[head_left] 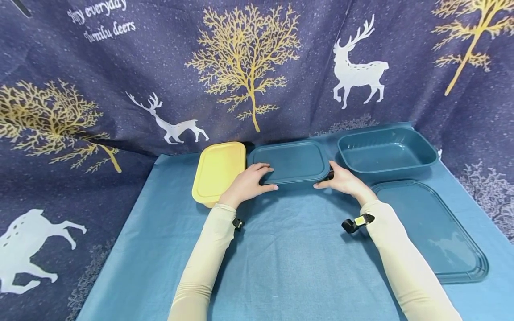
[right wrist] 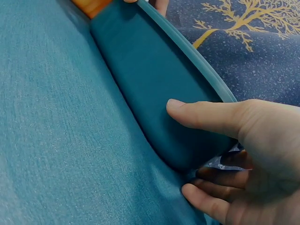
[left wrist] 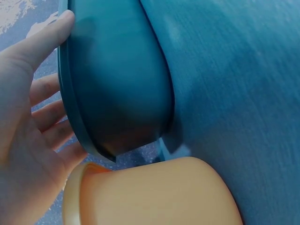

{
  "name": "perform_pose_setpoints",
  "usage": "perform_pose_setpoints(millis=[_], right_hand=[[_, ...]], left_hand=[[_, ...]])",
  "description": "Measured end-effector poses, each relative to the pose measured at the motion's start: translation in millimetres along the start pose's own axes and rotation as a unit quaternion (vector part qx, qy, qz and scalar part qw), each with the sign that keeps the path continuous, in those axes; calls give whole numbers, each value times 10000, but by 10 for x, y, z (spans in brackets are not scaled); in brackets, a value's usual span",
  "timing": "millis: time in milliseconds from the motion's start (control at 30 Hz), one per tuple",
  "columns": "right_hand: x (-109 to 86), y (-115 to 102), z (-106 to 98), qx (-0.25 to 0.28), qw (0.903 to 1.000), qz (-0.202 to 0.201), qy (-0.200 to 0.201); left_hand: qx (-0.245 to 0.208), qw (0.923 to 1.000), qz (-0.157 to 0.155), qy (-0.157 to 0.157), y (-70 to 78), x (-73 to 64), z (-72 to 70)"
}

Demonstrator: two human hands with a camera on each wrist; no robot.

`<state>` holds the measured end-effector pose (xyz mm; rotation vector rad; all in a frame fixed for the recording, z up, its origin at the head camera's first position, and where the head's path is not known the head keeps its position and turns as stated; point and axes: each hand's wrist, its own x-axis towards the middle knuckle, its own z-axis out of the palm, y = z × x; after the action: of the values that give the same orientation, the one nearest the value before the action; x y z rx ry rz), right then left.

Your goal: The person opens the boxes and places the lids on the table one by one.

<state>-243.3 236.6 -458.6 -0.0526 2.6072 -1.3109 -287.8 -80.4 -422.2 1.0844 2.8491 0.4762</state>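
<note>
A dark teal food container with its lid on (head_left: 291, 162) stands at the back of the table, its long side facing me. My left hand (head_left: 250, 182) rests at its left end, fingers spread over the lid and thumb along the front rim (left wrist: 65, 61). At the right end, my right hand (head_left: 341, 180) grips the container; its thumb lies on the front wall (right wrist: 140, 84) while the other fingers go round the corner. Beside my left hand is a yellow lidded container (head_left: 221, 171), its rounded side (left wrist: 164, 197) close below that hand in the left wrist view.
An uncovered teal container (head_left: 387, 151) stands at the back right. In front of it a large teal lid (head_left: 433, 232) lies flat on the blue tablecloth (head_left: 297, 263). A dark curtain with deer and trees (head_left: 281, 107) hangs right behind the containers.
</note>
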Motion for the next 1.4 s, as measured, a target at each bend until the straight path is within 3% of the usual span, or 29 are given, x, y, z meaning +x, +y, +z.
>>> perform_pose_setpoints(millis=[467, 733, 1033, 1400], right_hand=[[-5, 26, 23, -20, 10000, 4, -13], [-11, 9, 4, -359, 9993, 125, -23], [-3, 4, -7, -436, 9989, 187, -44], [-2, 17, -6, -401, 9990, 180, -34]], left_hand=[[151, 9998, 50, -82, -23, -15, -9], [54, 10000, 8, 78, -13, -8, -33], [280, 9994, 61, 201, 10, 22, 7], [-184, 9995, -136, 209, -20, 65, 41]])
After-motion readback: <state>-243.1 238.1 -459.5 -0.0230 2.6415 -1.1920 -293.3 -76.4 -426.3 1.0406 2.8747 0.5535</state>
